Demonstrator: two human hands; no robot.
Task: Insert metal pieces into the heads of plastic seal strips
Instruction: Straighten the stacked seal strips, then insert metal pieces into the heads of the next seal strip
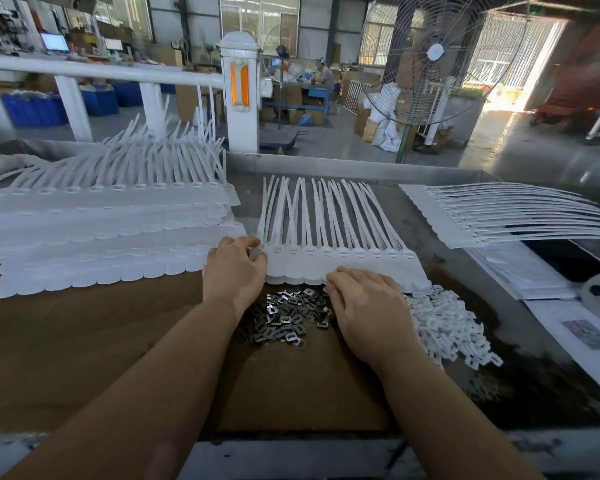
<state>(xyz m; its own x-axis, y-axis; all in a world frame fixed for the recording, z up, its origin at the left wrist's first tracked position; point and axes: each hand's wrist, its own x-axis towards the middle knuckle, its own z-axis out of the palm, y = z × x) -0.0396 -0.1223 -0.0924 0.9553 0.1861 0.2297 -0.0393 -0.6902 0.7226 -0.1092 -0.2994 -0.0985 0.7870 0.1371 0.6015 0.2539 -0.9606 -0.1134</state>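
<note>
On the left of the surface (84, 341), stacked sheets of white seal strips (101, 230) lie with tails fanned upward. The left hand (234, 271) pinches the left end of the middle strip sheet (340, 261), its grip closed on the corner. Just below, a heap of metal pieces (284, 315) sits between both wrists. The right hand (368, 306) lies flat, fingers straight, pressing the sheet's lower edge. Right of it lies a pile of white plastic caps (447, 327); another strip sheet (499, 213) lies beyond.

Metal-edged workbench (361, 166), brown cardboard sheet (101, 341), white seal strips (336, 261), metal pieces (284, 313), white plastic clips (444, 323)
</note>
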